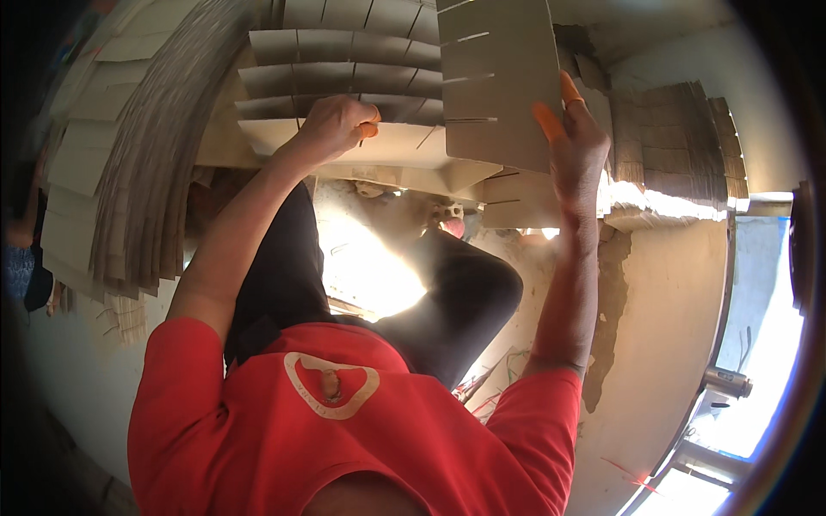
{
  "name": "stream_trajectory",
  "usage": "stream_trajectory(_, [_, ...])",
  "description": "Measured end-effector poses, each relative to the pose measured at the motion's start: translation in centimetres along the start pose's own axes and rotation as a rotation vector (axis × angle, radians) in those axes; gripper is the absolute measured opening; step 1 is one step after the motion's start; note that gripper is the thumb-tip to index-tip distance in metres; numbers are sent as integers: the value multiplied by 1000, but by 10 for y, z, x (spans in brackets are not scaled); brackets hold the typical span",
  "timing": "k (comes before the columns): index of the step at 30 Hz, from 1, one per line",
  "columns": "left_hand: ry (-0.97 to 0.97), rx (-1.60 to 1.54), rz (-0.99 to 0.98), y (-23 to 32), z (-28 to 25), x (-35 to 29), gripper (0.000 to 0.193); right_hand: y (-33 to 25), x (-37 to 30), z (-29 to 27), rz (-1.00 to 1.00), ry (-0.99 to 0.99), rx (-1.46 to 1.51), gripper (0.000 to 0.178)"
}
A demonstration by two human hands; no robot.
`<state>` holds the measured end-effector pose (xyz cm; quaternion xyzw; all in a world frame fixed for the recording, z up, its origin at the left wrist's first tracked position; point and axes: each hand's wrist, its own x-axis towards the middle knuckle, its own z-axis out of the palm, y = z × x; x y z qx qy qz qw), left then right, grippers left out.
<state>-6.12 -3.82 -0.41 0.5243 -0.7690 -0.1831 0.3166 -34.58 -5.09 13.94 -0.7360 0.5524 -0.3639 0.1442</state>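
Observation:
My right hand (575, 142), with orange covers on its thumb and a finger, grips the right edge of an upright slotted cardboard sheet (508, 82). Short slits run in from the sheet's left edge. To its left, several slotted cardboard strips (344, 79) stand in rows, one behind another. My left hand (334, 127) is closed in a pinch at the nearest strip (396, 144), close to one of its slits. Orange covers show on its fingertips too. What lies between those fingertips is mostly hidden.
A tall stack of cardboard pieces (163, 138) stands on the left. Further bundles of cardboard (671, 146) sit at the right. My knees (469, 292) are below the work, with bright sunlight on the floor between them. A bright opening (757, 335) is at the far right.

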Motion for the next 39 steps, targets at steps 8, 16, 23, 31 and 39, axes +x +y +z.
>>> stream_trajectory(8, [43,-10,37,0,2,2,11,18,21,5,-133,34,199,42])
stream_trajectory(16, [71,-10,82,-4,7,3,9,7,15,24,-55,-84,-37,46])
stream_trajectory(23, [79,-7,74,-4,6,5,9,12,23,28,-36,-82,59,48])
stream_trajectory(31, [64,-18,59,-3,7,9,11,24,35,26,-68,-101,45,45])
stream_trajectory(39, [28,-9,37,-4,5,11,13,20,34,25,-74,-139,236,45])
